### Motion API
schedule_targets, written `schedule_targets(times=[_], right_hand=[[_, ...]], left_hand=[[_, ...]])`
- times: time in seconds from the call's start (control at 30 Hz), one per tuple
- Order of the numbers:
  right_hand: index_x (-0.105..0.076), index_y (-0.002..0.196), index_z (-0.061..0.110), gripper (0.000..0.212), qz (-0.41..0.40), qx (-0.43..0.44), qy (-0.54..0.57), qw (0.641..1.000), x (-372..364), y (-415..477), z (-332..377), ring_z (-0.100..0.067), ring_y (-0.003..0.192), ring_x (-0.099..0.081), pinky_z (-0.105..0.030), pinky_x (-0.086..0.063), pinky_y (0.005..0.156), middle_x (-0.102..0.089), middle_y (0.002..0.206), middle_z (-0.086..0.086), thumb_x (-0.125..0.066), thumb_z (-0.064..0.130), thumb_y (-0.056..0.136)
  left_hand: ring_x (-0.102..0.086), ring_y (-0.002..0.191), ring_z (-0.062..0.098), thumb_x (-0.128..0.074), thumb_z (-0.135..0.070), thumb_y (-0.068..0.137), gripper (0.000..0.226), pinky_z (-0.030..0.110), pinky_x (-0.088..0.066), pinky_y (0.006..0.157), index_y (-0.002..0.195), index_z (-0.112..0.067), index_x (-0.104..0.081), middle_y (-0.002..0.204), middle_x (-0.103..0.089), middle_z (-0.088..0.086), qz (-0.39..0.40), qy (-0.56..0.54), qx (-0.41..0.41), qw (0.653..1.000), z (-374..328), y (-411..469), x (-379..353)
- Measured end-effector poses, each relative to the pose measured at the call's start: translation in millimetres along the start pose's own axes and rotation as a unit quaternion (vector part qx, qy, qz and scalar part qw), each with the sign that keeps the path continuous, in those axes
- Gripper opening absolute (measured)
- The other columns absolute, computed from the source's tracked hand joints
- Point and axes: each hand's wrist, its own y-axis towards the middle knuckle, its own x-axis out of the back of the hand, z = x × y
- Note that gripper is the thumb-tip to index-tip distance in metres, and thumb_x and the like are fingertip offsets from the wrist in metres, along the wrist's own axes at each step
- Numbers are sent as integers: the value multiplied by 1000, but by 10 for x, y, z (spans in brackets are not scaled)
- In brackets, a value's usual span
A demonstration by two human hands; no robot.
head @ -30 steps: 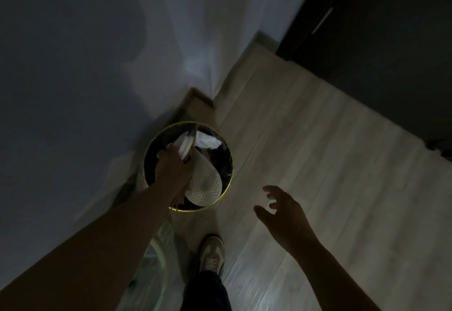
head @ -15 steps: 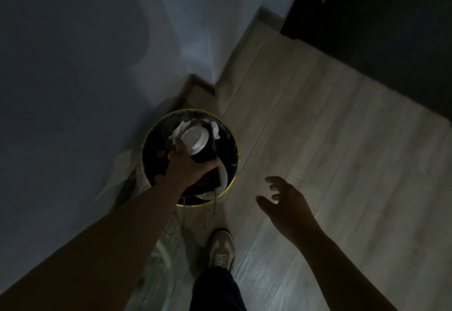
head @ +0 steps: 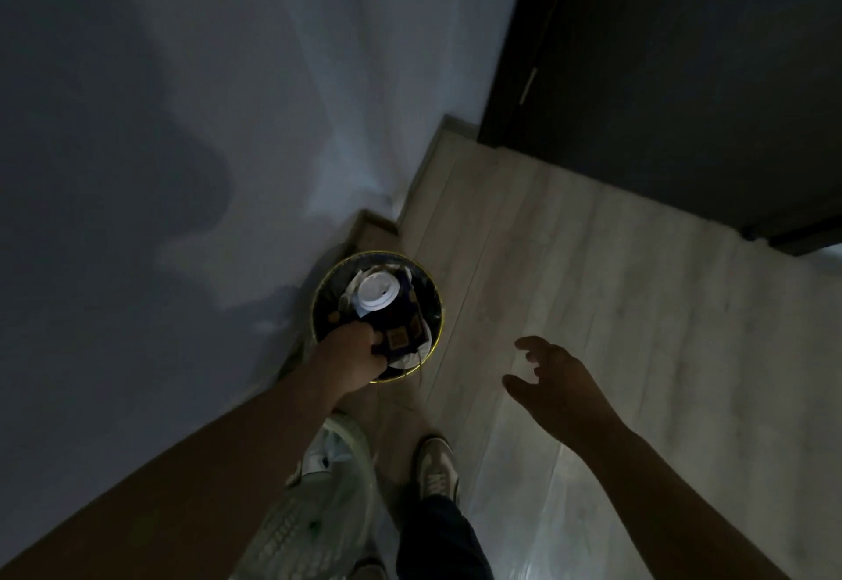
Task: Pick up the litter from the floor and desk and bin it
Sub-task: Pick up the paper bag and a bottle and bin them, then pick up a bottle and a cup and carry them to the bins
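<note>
Cup: dark cup [head: 400,328] with a white lid, tilted lid-up in the bin.
Bin: round, yellow-rimmed [head: 428,283], on the floor [head: 592,260] by the wall corner.
Left grip [head: 353,358]: fingers curled round the cup's lower end.
Right grip [head: 560,379]: fingers spread, holding nothing, over the floor.

the floor [head: 592,306] is pale wood-look planking, running off to a dark door [head: 683,101] on the far side and meeting a grey wall [head: 182,169] on the near side. tucked into the corner where the wall steps in stands a round dark bin [head: 432,306] with a thin yellow rim, just beside the wall. nearer, a light shoe [head: 435,470] is planted on the planks. beside it, close to the wall, sits a whitish mesh thing [head: 314,520], perhaps a fan guard; the dim light keeps me unsure.
</note>
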Motion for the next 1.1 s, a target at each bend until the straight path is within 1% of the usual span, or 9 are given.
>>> schedule_targets(times=[0.13, 0.27, 0.33, 0.43, 0.57, 0.63, 0.8, 0.97, 1.1], right_hand=[[-43, 139, 20, 56, -34, 6, 12, 999, 202, -794, 220, -8, 82, -52, -15, -42, 74, -56, 126, -6, -65, 31, 89], [-44, 139, 22, 59, -67, 25, 9, 997, 448, -1605, 496, -14, 109, -56, -20, -43, 85, -54, 132, -4, -69, 29, 86], [-45, 138, 23, 60, -88, 34, 9, 995, 630, -1995, 649, -14, 109, -57, -19, -44, 84, -55, 131, -3, -71, 28, 85], [-45, 138, 26, 60, -139, 44, -3, 989, 1005, -2626, 843, -12, 109, -57, -19, -44, 82, -56, 129, 0, -71, 31, 84], [-47, 136, 28, 57, -238, 51, -27, 970, 1639, -3596, 942, -12, 110, -57, -26, -49, 89, -57, 128, 3, -70, 36, 85], [-48, 136, 27, 56, -294, 53, -37, 954, 1960, -4122, 883, -11, 110, -57, -25, -48, 90, -57, 128, 4, -69, 38, 85], [-50, 134, 28, 56, -409, 32, -22, 912, 2536, -5471, 503, -11, 108, -58, -23, -47, 90, -59, 124, 5, -71, 37, 83], [-52, 129, 34, 50, -488, -39, 1, 872, 2694, -6632, -136, -7, 100, -56, -22, -46, 88, -60, 118, 11, -70, 39, 83], [-55, 128, 30, 47, -510, -87, 9, 855, 2722, -7266, -615, -12, 106, -58, -31, -49, 94, -61, 121, 6, -70, 35, 84]], left_hand=[[-57, 106, 30, -59, -27, 88, 31, 33, -47, 87, 110, -6, -59, 113, -60, 14, 25, 73, -63, 995, -234, -854, 419], [-55, 112, 26, -57, -32, 91, 36, 27, -43, 88, 119, -9, -57, 123, -58, 10, 11, 136, -134, 982, -456, -1759, 916], [-52, 116, 24, -55, -32, 92, 35, 23, -37, 83, 120, -10, -57, 128, -55, 9, -4, 176, -176, 969, -600, -2229, 1148], [-55, 105, 22, -57, -31, 90, 28, 24, -34, 74, 109, -11, -60, 114, -61, 7, -35, 212, -234, 948, -889, -2879, 1495], [-56, 97, 17, -59, -31, 89, 23, 24, -38, 73, 104, -14, -60, 104, -60, 1, -94, 212, -312, 921, -1510, -3634, 1891], [-54, 92, 13, -58, -34, 90, 20, 25, -43, 75, 103, -19, -58, 101, -57, -2, -104, 207, -361, 903, -1958, -4014, 2003], [-55, 102, 6, -62, -41, 87, 40, 24, -48, 86, 124, -27, -55, 115, -58, -10, -125, 154, -490, 848, -3150, -5033, 1938], [-58, 96, 3, -65, -41, 84, 37, 28, -53, 86, 119, -30, -59, 109, -61, -14, -114, 128, -595, 785, -4090, -5908, 1504], [-59, 99, 7, -63, -40, 86, 39, 32, -52, 88, 122, -27, -58, 114, -61, -11, -91, 145, -643, 747, -4623, -6341, 1006]])
